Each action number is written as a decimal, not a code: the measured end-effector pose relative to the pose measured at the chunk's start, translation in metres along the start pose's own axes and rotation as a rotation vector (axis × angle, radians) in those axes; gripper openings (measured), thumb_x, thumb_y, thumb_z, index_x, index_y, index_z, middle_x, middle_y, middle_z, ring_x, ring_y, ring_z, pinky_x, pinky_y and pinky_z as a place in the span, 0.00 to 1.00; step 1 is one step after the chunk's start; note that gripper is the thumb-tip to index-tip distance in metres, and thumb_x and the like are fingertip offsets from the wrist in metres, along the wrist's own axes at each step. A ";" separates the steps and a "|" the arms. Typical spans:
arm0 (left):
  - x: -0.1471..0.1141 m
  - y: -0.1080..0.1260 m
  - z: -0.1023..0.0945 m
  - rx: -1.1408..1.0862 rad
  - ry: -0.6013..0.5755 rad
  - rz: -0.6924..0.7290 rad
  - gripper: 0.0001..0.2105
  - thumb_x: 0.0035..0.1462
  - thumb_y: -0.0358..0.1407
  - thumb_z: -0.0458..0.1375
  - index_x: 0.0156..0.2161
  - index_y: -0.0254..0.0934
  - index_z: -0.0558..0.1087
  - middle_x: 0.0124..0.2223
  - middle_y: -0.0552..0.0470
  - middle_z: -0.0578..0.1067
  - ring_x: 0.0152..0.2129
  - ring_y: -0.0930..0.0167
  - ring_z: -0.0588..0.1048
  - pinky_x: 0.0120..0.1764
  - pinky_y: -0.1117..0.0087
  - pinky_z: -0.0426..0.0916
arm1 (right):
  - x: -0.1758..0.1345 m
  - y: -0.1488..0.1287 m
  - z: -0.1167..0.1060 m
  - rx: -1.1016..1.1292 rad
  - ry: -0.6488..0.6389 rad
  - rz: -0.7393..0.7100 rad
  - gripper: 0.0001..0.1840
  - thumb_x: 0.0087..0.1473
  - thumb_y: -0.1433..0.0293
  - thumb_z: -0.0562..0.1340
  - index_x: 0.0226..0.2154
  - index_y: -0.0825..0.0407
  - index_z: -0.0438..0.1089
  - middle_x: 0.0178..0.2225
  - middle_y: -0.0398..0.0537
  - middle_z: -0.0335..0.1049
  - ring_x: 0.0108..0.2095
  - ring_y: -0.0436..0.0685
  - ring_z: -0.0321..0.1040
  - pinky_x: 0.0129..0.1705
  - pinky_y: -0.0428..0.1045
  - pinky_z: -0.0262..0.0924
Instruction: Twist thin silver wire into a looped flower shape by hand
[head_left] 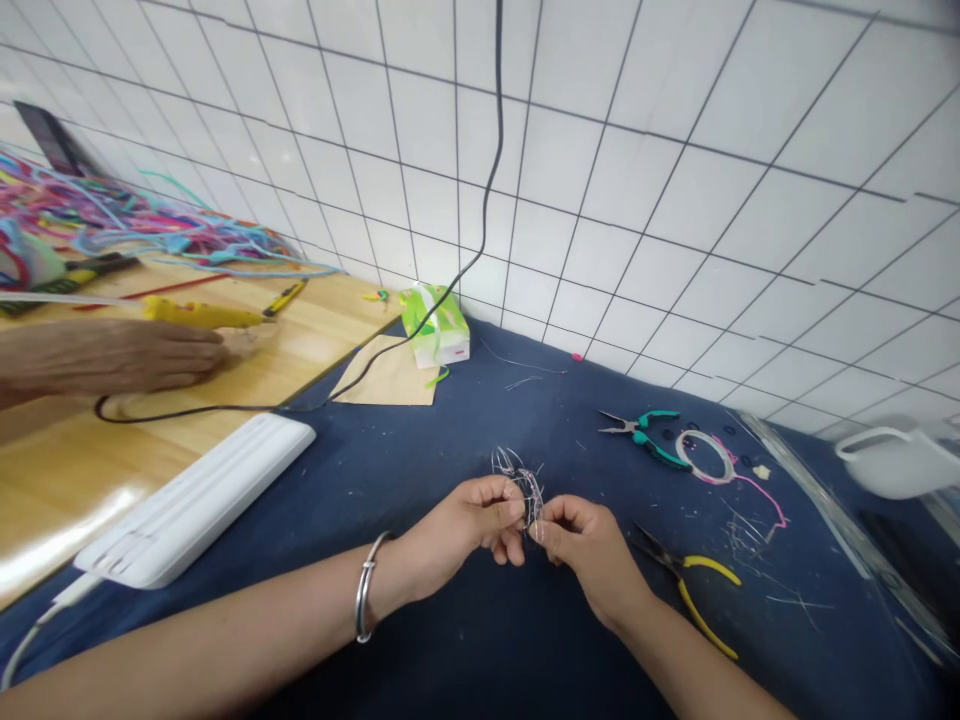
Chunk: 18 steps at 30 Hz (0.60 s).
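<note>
- Two hands work close together in my feed: the left hand point(469, 522) and right hand point(589, 548) each pinch, thumb to fingers, one bundle of thin wires point(531, 498) held between them above the dark blue surface point(465, 655).
- One silver bracelet point(364, 592) circles the left wrist.
- To the right I count two pairs of pliers: yellow-handled pliers point(676, 566) near the right hand, teal-handled pliers point(640, 437) farther back.
- Beside the teal pair lies one pale coil point(706, 434); the loose wire ends point(744, 535) nearby are too fine for me to count.
- Ahead, one green-and-white tissue pack point(442, 335) overlaps one tan sheet point(397, 385).
- At left, one white oblong device point(199, 500) has a white cable attached.
- Far left, one co-worker's hand point(165, 358) lies just beside one yellow glue gun point(202, 313).
</note>
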<state>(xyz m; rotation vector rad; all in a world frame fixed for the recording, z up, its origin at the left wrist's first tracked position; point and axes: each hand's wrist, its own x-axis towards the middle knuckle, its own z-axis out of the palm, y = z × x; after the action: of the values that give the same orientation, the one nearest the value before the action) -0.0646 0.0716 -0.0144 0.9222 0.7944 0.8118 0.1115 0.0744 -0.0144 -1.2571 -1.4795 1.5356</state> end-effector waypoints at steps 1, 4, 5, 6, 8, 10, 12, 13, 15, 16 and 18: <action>0.000 0.000 0.000 -0.015 -0.003 0.002 0.10 0.56 0.39 0.53 0.30 0.33 0.65 0.22 0.51 0.71 0.20 0.75 0.70 0.26 0.75 0.59 | 0.000 0.001 -0.001 0.038 -0.018 0.007 0.11 0.47 0.65 0.63 0.23 0.55 0.65 0.18 0.38 0.58 0.20 0.45 0.52 0.23 0.43 0.49; 0.000 -0.001 0.002 -0.043 -0.011 0.004 0.09 0.56 0.38 0.53 0.31 0.33 0.65 0.22 0.52 0.71 0.20 0.75 0.70 0.26 0.75 0.59 | 0.000 0.000 -0.004 0.128 -0.099 0.038 0.10 0.46 0.66 0.64 0.23 0.55 0.65 0.19 0.38 0.59 0.20 0.45 0.53 0.23 0.43 0.49; -0.001 -0.001 0.002 -0.050 -0.012 0.004 0.09 0.56 0.38 0.53 0.31 0.33 0.65 0.22 0.52 0.70 0.21 0.75 0.70 0.26 0.75 0.59 | 0.000 -0.001 -0.005 0.139 -0.134 0.050 0.10 0.46 0.66 0.64 0.23 0.55 0.65 0.19 0.39 0.59 0.20 0.45 0.53 0.23 0.43 0.49; -0.001 -0.001 0.003 -0.057 -0.012 0.006 0.09 0.56 0.38 0.53 0.31 0.33 0.65 0.23 0.53 0.70 0.21 0.75 0.70 0.27 0.75 0.59 | 0.000 -0.002 -0.007 0.137 -0.169 0.061 0.09 0.45 0.67 0.65 0.24 0.55 0.66 0.20 0.39 0.60 0.21 0.45 0.53 0.24 0.43 0.49; -0.001 -0.001 0.003 -0.076 -0.009 0.012 0.08 0.56 0.37 0.53 0.31 0.33 0.64 0.24 0.53 0.69 0.21 0.76 0.70 0.27 0.75 0.60 | 0.000 -0.003 -0.009 0.112 -0.233 0.077 0.08 0.45 0.68 0.65 0.23 0.55 0.66 0.21 0.40 0.61 0.21 0.46 0.54 0.24 0.44 0.49; -0.001 -0.001 0.003 -0.093 0.002 0.020 0.08 0.55 0.37 0.54 0.31 0.33 0.64 0.26 0.54 0.69 0.21 0.76 0.69 0.28 0.74 0.60 | 0.001 -0.004 -0.010 0.101 -0.278 0.077 0.07 0.44 0.70 0.65 0.23 0.56 0.67 0.21 0.40 0.61 0.22 0.46 0.54 0.25 0.44 0.49; 0.000 -0.002 0.002 -0.093 0.017 0.024 0.08 0.56 0.37 0.54 0.31 0.33 0.64 0.26 0.54 0.68 0.20 0.77 0.68 0.28 0.74 0.60 | 0.001 -0.004 -0.009 0.149 -0.293 0.065 0.07 0.44 0.70 0.65 0.22 0.56 0.67 0.21 0.41 0.61 0.22 0.46 0.53 0.25 0.44 0.48; 0.000 -0.001 0.002 -0.080 0.019 0.024 0.08 0.56 0.37 0.54 0.31 0.33 0.64 0.26 0.54 0.68 0.20 0.77 0.68 0.28 0.74 0.60 | 0.001 -0.004 -0.008 0.191 -0.292 0.059 0.06 0.45 0.70 0.65 0.22 0.56 0.68 0.20 0.40 0.60 0.21 0.46 0.52 0.25 0.45 0.47; 0.000 -0.001 0.002 -0.033 0.008 0.029 0.07 0.56 0.37 0.53 0.31 0.33 0.64 0.25 0.55 0.68 0.19 0.78 0.67 0.27 0.74 0.60 | 0.001 -0.003 -0.006 0.279 -0.277 0.051 0.06 0.45 0.70 0.64 0.23 0.56 0.69 0.19 0.40 0.60 0.21 0.46 0.51 0.25 0.45 0.46; 0.000 0.000 0.002 -0.001 -0.004 0.036 0.07 0.56 0.36 0.53 0.31 0.33 0.64 0.24 0.55 0.67 0.19 0.78 0.67 0.27 0.74 0.60 | 0.000 -0.003 -0.005 0.311 -0.268 0.049 0.06 0.45 0.69 0.64 0.23 0.56 0.69 0.19 0.40 0.59 0.20 0.46 0.51 0.25 0.45 0.45; 0.000 0.000 0.003 0.065 -0.023 0.054 0.07 0.56 0.36 0.53 0.31 0.33 0.64 0.22 0.56 0.67 0.18 0.78 0.67 0.27 0.74 0.60 | -0.001 -0.003 -0.003 0.344 -0.245 0.046 0.06 0.44 0.69 0.65 0.23 0.56 0.70 0.18 0.39 0.59 0.20 0.46 0.50 0.25 0.45 0.45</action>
<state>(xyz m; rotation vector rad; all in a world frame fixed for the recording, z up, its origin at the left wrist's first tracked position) -0.0621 0.0707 -0.0132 1.0131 0.7822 0.8248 0.1139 0.0749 -0.0112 -0.9334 -1.2645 1.9325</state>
